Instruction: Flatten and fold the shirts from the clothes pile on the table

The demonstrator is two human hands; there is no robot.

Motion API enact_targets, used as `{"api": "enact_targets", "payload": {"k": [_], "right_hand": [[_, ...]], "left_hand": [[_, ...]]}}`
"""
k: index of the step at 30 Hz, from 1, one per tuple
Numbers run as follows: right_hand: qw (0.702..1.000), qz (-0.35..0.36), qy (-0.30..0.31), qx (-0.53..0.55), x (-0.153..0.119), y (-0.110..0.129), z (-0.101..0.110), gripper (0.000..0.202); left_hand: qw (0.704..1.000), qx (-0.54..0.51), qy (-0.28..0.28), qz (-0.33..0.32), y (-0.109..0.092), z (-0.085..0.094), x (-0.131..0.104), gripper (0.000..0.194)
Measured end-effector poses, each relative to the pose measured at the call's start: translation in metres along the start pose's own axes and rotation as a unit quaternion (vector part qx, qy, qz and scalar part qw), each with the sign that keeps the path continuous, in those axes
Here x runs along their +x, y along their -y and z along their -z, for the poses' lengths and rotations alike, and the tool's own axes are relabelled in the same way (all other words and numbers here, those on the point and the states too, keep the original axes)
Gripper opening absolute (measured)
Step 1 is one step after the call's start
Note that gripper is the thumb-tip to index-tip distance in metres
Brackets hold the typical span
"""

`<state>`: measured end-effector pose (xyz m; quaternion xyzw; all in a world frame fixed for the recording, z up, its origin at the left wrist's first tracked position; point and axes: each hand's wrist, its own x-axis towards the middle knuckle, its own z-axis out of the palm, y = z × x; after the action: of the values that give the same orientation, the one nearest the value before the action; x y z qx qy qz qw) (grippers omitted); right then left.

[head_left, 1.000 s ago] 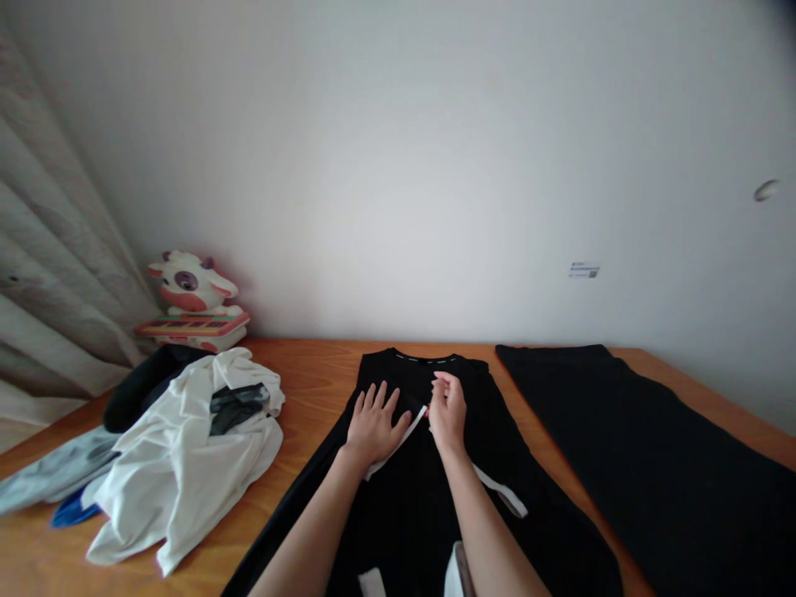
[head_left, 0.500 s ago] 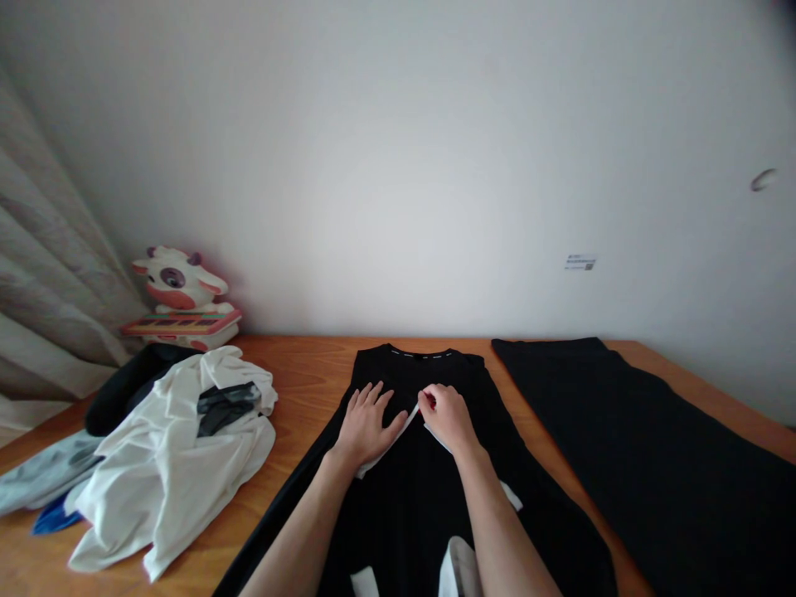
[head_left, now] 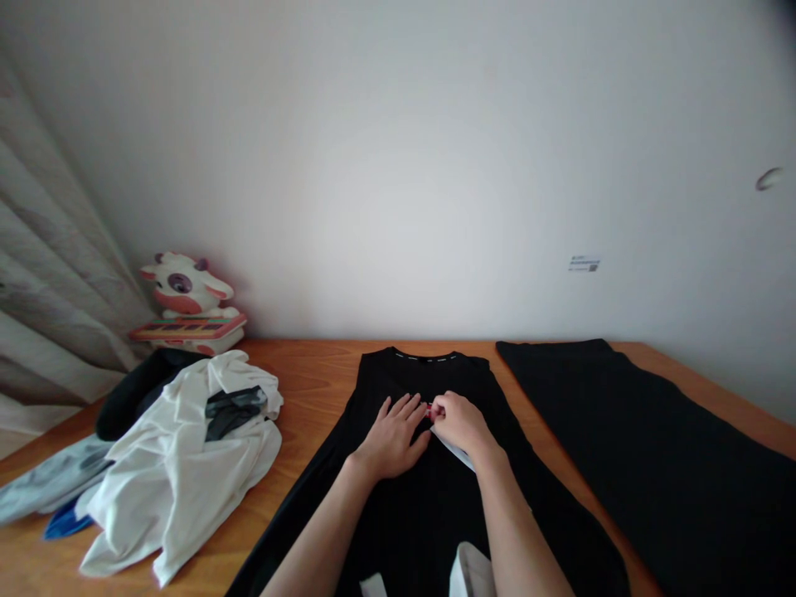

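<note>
A black top (head_left: 423, 377) lies flat on the wooden table, its neckline towards the wall and marked with small white dashes. My left hand (head_left: 398, 435) rests palm down on its upper front, fingers stretched out. Beside it, my right hand (head_left: 458, 421) is closed in a pinch around a small red and white piece (head_left: 429, 411), mostly covered by the fingers. A white strip (head_left: 453, 448) runs from under the right hand towards the wrist. Lower down are white pieces (head_left: 469, 572) on the black cloth, partly cut off by the frame; their kind is unclear.
To the left lies a heap of clothes with a white garment (head_left: 180, 464) on top. Behind it stands a cow toy keyboard (head_left: 192, 307), near a curtain (head_left: 55, 265). A folded black garment (head_left: 622, 439) lies on the right. The wall (head_left: 398, 207) borders the table's far edge.
My left hand has moved right, closer to the right hand, and its fingers are less spread. The white strip that showed beside it is now out of sight. The view has shifted slightly.
</note>
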<state>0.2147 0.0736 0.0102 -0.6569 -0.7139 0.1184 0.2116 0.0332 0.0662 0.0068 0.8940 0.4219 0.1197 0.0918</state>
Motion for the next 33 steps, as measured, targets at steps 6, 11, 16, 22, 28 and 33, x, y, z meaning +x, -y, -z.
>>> {"api": "enact_targets", "payload": {"k": [6,11,16,22,28,33], "right_hand": [[0.999,-0.016,-0.033,0.010,0.002,0.000,-0.004,0.019],[0.997,-0.031,-0.068,0.014,0.005,0.000,-0.002,0.019],[0.996,-0.030,-0.086,-0.009,0.002,0.003,-0.017,0.020],[0.990,-0.007,-0.126,-0.065,-0.003,0.008,-0.032,0.022],[0.986,0.029,-0.143,-0.086,-0.006,0.010,-0.030,0.023],[0.989,0.065,-0.112,-0.068,-0.011,0.012,-0.029,0.039]], "left_hand": [[1.000,-0.014,0.010,0.007,-0.001,0.000,-0.001,0.054],[1.000,-0.010,0.010,0.014,-0.004,0.005,-0.002,0.054],[0.999,0.006,0.014,0.029,-0.012,0.001,-0.001,0.057],[0.996,0.056,-0.018,0.060,-0.019,-0.018,0.002,0.058],[0.996,0.060,-0.031,0.059,-0.020,-0.018,0.000,0.059],[0.997,0.052,-0.026,0.054,-0.020,-0.016,0.000,0.059]]}}
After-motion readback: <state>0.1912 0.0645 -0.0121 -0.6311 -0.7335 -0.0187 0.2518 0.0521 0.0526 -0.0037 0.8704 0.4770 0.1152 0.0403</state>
